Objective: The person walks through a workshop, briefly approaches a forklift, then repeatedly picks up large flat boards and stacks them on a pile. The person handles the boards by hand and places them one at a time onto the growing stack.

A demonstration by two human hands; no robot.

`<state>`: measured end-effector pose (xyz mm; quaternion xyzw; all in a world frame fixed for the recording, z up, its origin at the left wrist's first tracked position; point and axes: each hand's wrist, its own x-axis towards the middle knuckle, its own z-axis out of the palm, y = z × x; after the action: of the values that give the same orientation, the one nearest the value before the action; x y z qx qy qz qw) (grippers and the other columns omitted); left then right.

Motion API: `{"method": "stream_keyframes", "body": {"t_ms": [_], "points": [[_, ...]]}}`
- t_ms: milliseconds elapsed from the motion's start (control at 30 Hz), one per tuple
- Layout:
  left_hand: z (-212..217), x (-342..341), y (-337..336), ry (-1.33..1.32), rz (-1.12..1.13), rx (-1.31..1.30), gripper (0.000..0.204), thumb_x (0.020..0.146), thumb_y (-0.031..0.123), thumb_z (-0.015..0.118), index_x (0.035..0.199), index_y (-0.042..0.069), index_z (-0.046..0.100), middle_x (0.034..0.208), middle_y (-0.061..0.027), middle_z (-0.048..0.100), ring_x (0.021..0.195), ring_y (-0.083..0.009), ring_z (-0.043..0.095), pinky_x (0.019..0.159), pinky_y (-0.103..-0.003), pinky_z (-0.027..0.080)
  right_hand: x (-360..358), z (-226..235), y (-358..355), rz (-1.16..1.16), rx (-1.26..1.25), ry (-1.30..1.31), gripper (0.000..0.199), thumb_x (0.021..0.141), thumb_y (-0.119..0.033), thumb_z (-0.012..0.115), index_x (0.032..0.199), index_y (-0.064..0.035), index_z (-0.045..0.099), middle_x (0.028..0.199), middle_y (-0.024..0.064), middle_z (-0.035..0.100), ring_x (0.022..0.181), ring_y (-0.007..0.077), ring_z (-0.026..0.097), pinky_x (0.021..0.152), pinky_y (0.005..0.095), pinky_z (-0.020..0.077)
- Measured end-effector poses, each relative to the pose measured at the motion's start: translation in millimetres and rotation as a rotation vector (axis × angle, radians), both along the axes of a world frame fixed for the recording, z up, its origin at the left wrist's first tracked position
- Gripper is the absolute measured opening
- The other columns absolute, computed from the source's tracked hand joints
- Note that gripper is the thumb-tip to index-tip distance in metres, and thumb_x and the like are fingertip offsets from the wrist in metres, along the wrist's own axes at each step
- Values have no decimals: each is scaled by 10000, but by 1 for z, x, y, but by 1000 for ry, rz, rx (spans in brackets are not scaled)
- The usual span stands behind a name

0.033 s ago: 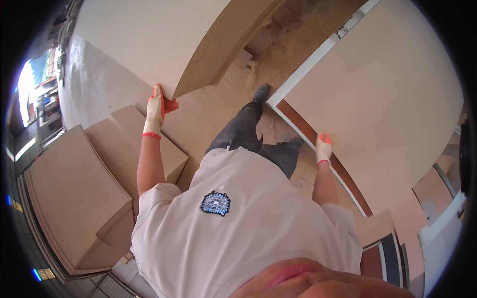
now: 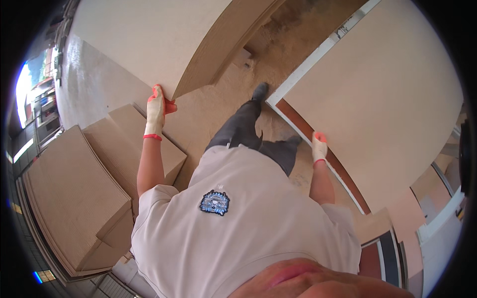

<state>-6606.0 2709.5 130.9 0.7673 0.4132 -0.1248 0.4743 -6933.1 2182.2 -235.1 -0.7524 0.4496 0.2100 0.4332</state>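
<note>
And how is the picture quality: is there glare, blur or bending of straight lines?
In the head view, glare whitens the opening at far left; the upper-left stack has a bowed edge, probably from the fisheye lens; the shirt patch looks sharp.

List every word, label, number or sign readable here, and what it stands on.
None reads clearly.
Tiny mark on the beige shirt: too small to read.
Blue-and-black patch on the shirt: any lettering too small to read.
Left panel, right panel: no legible text.
</note>
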Motion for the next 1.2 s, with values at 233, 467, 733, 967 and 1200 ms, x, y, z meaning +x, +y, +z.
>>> {"method": "stream_keyframes", "body": {"t_ms": [233,467,733,967,1200], "points": [[27,-1,-34,275,-141,129,773,1053,639,388,727,-17,631,554,-106,555,423,-203,529,438,-376,483,159,149,137,-63,701,-315,540,1023,-347,731,1439,-20,625,1377,72,694,1232,149,662,1058,324,527],[24,-23,-122,387,-543,-349,627,983,600,655,984,-25,709,840,-101,699,534,-170,628,504,-338,541,275,292,246,-470,1312,-294,448,1067,-409,635,1403,-120,564,1345,53,632,1256,218,594,1013,425,534],[58,-44,-144,106,-924,-797,395,1050,400,655,1141,18,702,1116,-122,744,936,-212,756,873,-348,586,190,343,102,-616,1065,-581,442,1026,-359,701,1377,-110,595,1269,78,664,1109,290,684,875,547,627],[21,-29,-59,-531,-463,-13,362,1011,420,653,1180,118,755,1035,-47,766,881,-121,694,705,-287,548,58,219,-102,-979,576,-802,575,969,-455,719,1440,-168,558,1496,43,580,1266,304,621,967,543,597],[11,-8,34,-462,-241,1149,737,953,605,582,1465,76,590,1490,-165,605,1373,-350,553,1179,-497,390,-22,219,-206,-1215,668,-1198,681,984,-578,635,1510,-162,517,1559,62,536,1377,313,533,1153,498,453]]}}
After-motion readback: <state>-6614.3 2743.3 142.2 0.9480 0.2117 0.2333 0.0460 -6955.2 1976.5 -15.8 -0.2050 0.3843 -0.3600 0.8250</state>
